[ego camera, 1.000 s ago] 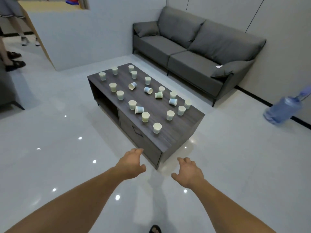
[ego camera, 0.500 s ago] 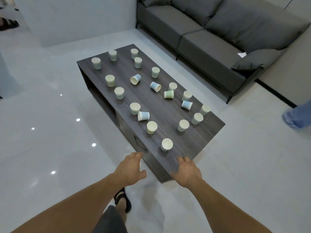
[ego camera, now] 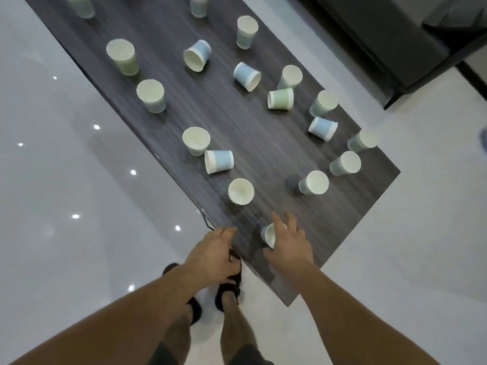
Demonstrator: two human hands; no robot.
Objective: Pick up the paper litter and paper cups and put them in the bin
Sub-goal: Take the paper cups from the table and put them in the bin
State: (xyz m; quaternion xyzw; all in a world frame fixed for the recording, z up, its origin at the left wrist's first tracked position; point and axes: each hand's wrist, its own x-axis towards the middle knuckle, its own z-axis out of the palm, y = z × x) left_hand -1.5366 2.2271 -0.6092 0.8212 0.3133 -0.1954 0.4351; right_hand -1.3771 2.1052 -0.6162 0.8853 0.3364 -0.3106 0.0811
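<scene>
Near the bottom centre of the frame the right hand [ego camera: 288, 248] is spread wide over a small white paper cup with a bluish wall [ego camera: 269, 234]. The cup stands upright close to the near corner of the dark wood-grain coffee table [ego camera: 237, 114]. The thumb lies below the cup and the fingers above it, but they have not curled round it, and I cannot tell whether any skin touches it. The left hand [ego camera: 210, 255], just to the left, hangs over the table's near edge with loose, fairly straight fingers and holds nothing. The main risk, as I judge it, is that so light a cup gets knocked rather than gripped: a finger brushing the rim would tip it, and this close to the corner it could roll off onto the glossy pale floor [ego camera: 66, 180]. A hard squeeze would crush the thin wall, and any drink left inside, which the frame does not show, would spill. The other paper cups are scattered up the table toward the top of the frame. Some are upright, like the white-rimmed cup [ego camera: 241, 191] just above the hands, and some lie on their sides, like the blue-banded cup [ego camera: 218, 161] above that. A sweeping forearm could set the tipped ones rolling. No bin is in view, so an overloaded handful might shed cups on the way to it.
</scene>
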